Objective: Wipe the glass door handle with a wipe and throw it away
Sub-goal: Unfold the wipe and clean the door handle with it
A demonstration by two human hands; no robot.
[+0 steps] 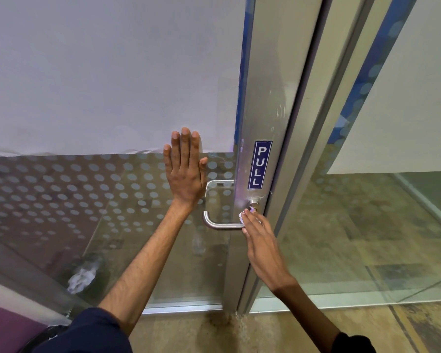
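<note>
A silver lever handle (218, 224) juts from the metal stile of a glass door (127, 194). My right hand (261, 247) presses a small white wipe (242, 216) against the handle's base, close to the round lock cylinder (253, 205); most of the wipe is hidden under my fingers. My left hand (185, 169) lies flat on the glass just above and left of the handle, fingers straight and together, holding nothing.
A blue PULL sign (259, 164) is stuck on the stile above the lock. White film covers the upper glass and frosted dots the lower. A fixed glass panel (367, 225) stands to the right. Tan floor (239, 332) lies below.
</note>
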